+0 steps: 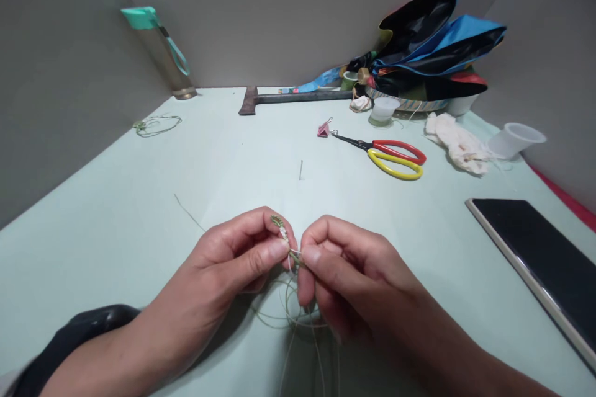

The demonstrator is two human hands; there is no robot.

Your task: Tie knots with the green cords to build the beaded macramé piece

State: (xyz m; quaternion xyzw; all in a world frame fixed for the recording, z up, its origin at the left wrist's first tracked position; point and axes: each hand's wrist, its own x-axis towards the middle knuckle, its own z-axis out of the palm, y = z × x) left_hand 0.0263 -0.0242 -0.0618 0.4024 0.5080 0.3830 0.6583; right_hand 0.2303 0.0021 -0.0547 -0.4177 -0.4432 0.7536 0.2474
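Note:
Pinched between my left hand point(237, 254) and my right hand point(354, 273) is a small piece of knotted green cord point(278, 221) with a white thread section point(284, 234). Thumb and fingertips of each hand close on it, and the two hands nearly touch. Thin green strands point(291, 316) hang from the piece and loop below my hands, onto the pale green table point(139, 248). A single fine strand point(189, 212) lies on the table left of my left hand.
Ahead lie a thin pin point(300, 169), red-and-yellow-handled scissors point(393, 158) and a pink binder clip point(323, 130). A coil of green cord point(156, 126) sits left. A dark tablet point(535, 267), white cloth point(459, 142), plastic cup point(514, 139), hammer point(279, 99) and glossy bags point(433, 43) surround the work area.

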